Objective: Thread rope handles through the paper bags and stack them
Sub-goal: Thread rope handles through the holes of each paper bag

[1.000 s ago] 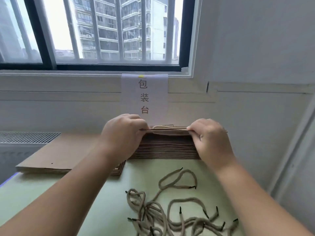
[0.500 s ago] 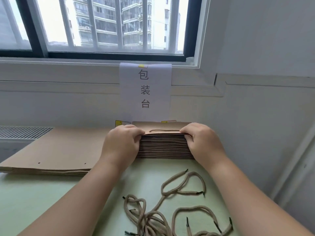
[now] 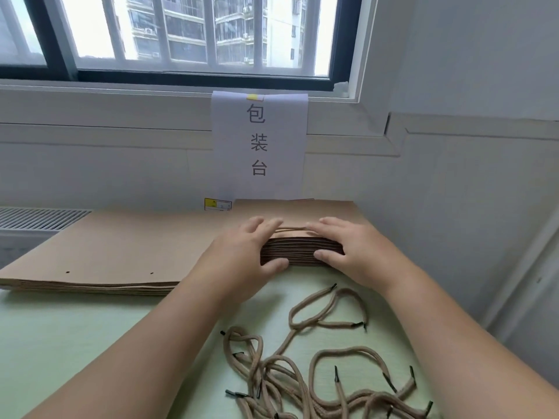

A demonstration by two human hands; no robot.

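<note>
Uncurled now, your left hand (image 3: 248, 252) and right hand (image 3: 351, 246) press straight-fingered on the finished stack (image 3: 302, 253); unthreaded bags (image 3: 115, 246) and ropes (image 3: 273, 368) remain.

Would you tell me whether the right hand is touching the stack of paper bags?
Touching. The head view shows the right hand lying flat on top of the stack of paper bags, its thumb pressed against the front edge.

Your table (image 3: 75, 343) has a pale green top. At the far edge sits a thick stack of folded brown paper bags (image 3: 302, 255). Right beside that stack on its left is a wider, flatter pile of bags (image 3: 121, 252) with two small holes showing. In front of the stack, tan ropes (image 3: 302, 373) with black tips lie loosely tangled.
</note>
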